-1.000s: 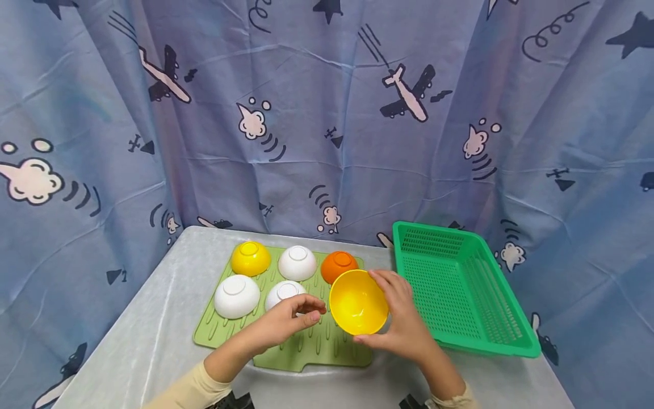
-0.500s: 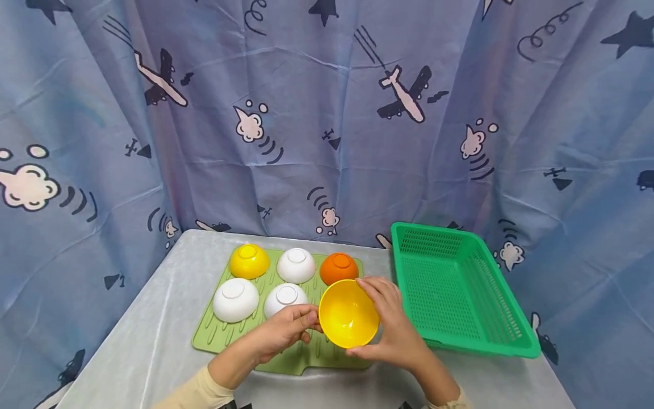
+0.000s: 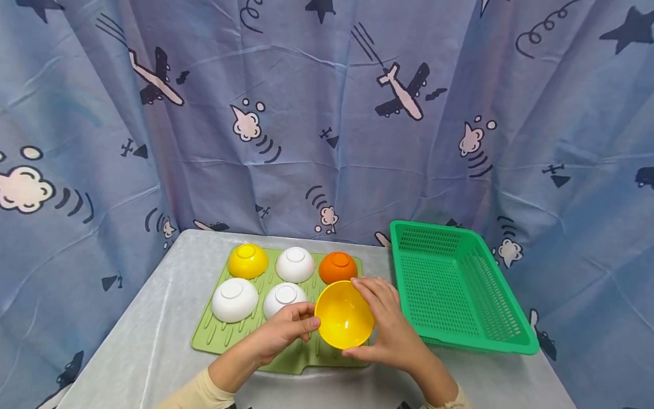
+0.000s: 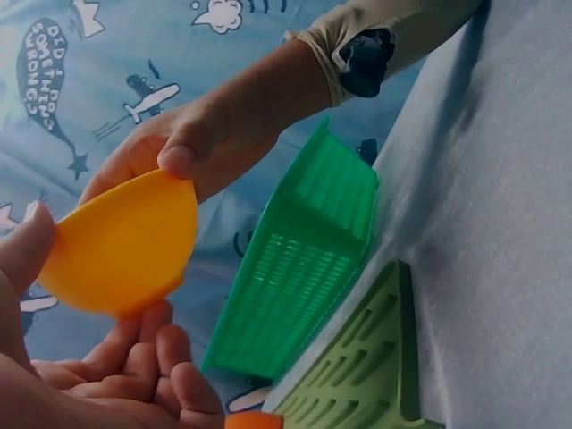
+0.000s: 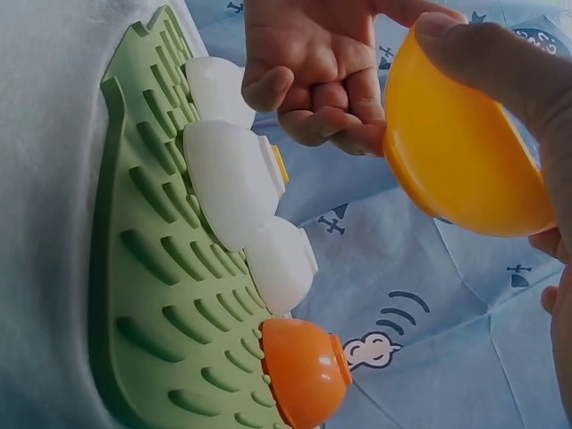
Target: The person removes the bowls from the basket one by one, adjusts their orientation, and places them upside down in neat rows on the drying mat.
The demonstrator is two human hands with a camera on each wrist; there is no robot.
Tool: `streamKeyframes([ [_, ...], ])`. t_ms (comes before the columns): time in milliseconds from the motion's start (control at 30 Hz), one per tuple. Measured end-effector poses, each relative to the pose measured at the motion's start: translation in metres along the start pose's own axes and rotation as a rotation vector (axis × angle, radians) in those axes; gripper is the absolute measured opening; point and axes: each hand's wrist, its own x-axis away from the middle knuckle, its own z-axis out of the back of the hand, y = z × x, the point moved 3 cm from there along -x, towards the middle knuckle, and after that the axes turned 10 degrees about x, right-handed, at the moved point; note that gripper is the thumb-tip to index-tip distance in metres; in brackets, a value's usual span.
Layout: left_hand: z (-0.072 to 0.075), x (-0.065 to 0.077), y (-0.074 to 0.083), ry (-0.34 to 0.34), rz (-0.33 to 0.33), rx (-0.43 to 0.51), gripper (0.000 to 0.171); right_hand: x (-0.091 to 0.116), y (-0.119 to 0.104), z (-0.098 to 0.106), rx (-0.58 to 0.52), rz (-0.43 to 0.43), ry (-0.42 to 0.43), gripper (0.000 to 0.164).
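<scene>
Both hands have hold of a yellow bowl (image 3: 344, 315), held above the front right of the green drying mat (image 3: 327, 358), its inside facing me. My right hand (image 3: 390, 326) grips it across the rim, thumb low and fingers high. On the other side my left hand (image 3: 286, 329) pinches it, thumb at the rim and fingertips against the underside in the left wrist view. Upside down on the mat sit another yellow bowl (image 3: 247, 261), an orange bowl (image 3: 338, 268) and white bowls, among them one at the back (image 3: 295, 264) and one at the left (image 3: 235, 300).
To the right of the mat stands a green plastic basket (image 3: 439, 295) with perforated walls, nothing inside it. A pale cloth (image 3: 138, 318) covers the table. Behind hangs a blue curtain (image 3: 286, 187) printed with planes.
The yellow bowl has moved slightly left and down in the right hand. The left hand, apart from it a second ago, has come to its rim and now pinches it.
</scene>
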Motion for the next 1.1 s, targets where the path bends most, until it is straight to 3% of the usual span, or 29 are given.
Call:
streamKeyframes([
  [300,-0.001,0.004,0.007,0.061,-0.058,-0.035,0.052,-0.002,-0.006,0.01,-0.039,0.009,-0.034,0.113],
  [433,0.001,0.006,0.012,0.105,-0.134,-0.155,0.052,-0.001,-0.004,0.017,-0.158,0.001,-0.047,0.102],
  [600,0.005,0.009,0.023,0.252,-0.239,-0.399,0.047,0.0,0.002,0.02,-0.259,-0.186,-0.13,0.095],
  [767,0.006,0.014,0.032,0.362,-0.312,-0.573,0.057,0.0,0.008,0.019,-0.303,-0.341,-0.152,0.079],
  [867,0.005,0.015,0.036,0.372,-0.359,-0.649,0.065,0.001,0.011,0.017,-0.318,-0.367,-0.143,0.073],
  [1100,0.001,0.012,0.038,0.314,-0.485,-0.816,0.073,0.002,0.009,0.01,-0.362,-0.41,-0.196,0.066],
])
